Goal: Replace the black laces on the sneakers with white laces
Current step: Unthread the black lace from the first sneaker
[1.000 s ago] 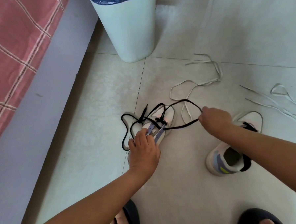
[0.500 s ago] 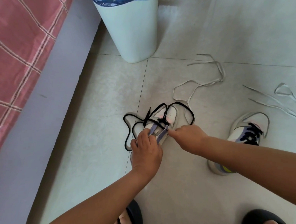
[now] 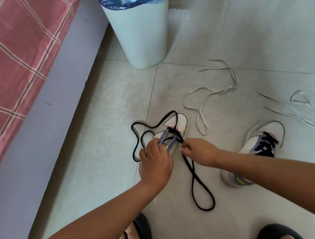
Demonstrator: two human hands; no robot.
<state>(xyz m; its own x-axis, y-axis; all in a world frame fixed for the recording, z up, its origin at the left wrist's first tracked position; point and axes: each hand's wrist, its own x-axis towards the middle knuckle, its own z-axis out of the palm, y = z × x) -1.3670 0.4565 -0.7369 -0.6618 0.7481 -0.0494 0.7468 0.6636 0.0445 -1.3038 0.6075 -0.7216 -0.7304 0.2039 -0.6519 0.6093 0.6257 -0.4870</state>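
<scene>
The left hand (image 3: 156, 163) presses down on the near sneaker (image 3: 173, 131), its fingers curled over the lilac eyelet strip and gripping the shoe; the right hand (image 3: 200, 152) sits just to the right of it, fingertips pinching the black lace (image 3: 192, 174) at the shoe's right edge. That lace is mostly pulled free; only a couple of crossings remain near the toe, beyond the left hand's fingers; one slack part curls on the floor (image 3: 100, 159) to the left of the left hand, and a long loop trails from under the right hand back toward the person. The second sneaker (image 3: 260, 143) stands to the right of the right hand, partly behind the right forearm, its black lacing intact. One white lace (image 3: 203, 97) lies loose on the tiles beyond the right hand; another white lace (image 3: 298, 108) lies farther right, well apart from both hands. A white bin (image 3: 141, 34) with a blue liner stands far beyond the left hand; a bed with a pink checked cover (image 3: 16, 50) runs along the left. Two dark slippers (image 3: 143, 229) show at the bottom edge, beneath the forearms.
</scene>
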